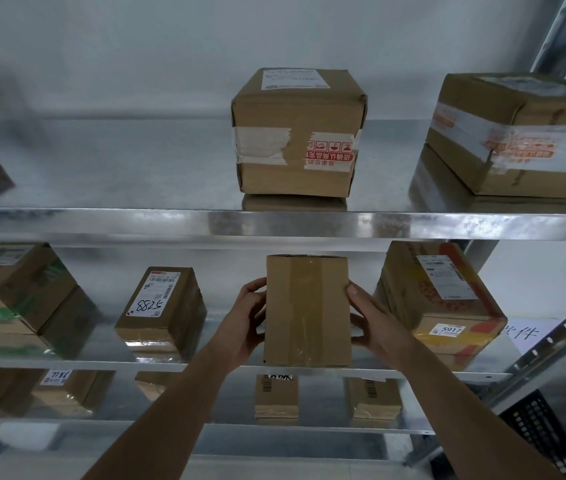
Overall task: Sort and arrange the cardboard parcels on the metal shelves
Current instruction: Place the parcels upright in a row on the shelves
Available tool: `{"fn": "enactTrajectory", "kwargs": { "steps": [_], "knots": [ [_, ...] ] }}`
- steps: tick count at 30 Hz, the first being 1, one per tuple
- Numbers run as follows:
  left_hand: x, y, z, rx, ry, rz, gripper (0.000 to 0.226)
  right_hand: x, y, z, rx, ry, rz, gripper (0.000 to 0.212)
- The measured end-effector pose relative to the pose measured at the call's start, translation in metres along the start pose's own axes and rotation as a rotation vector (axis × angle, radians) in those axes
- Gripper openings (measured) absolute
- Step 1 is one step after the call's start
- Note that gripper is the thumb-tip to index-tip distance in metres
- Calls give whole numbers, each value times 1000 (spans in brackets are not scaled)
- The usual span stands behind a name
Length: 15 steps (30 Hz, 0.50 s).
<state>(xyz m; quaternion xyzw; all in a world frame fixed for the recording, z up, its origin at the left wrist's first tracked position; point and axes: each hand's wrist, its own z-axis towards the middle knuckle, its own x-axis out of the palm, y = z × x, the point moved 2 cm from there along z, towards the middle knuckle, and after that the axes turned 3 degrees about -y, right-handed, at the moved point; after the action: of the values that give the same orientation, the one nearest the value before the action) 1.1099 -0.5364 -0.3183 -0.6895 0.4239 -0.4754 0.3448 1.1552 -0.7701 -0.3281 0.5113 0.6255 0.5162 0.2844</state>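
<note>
Head view of the metal shelves (274, 226). My left hand (247, 322) and right hand (373, 322) grip a plain taped box (307, 311) by its two long sides, fingers curled onto the cardboard, thumbs on the face toward me. The box stands upright with its long axis vertical, broad taped face toward me, the clear tape strip running top to bottom. Its lower edge sits at the front edge of the middle shelf (101, 364), roughly midway along it; I cannot tell whether it rests there or is held just clear. To its left on the same shelf stands a box marked 5288 (162, 308), label on top, well apart; to its right, near my right hand, a yellow printed box marked 5917 (442, 299). On the upper shelf, above the held box, a cube-shaped box with red-printed tape (297, 133) stands near the front edge, with another taped box (513, 136) toward the right end.
</note>
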Motion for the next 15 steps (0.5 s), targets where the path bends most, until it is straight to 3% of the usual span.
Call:
{"fn": "enactTrajectory", "kwargs": {
  "steps": [9,15],
  "knots": [
    [-4,2,4,3,-4,7,28,0,0,2,6,-17,-8,80],
    [-10,8,11,-41,20,177,34,-1,-6,7,49,-91,34,45]
  ]
}}
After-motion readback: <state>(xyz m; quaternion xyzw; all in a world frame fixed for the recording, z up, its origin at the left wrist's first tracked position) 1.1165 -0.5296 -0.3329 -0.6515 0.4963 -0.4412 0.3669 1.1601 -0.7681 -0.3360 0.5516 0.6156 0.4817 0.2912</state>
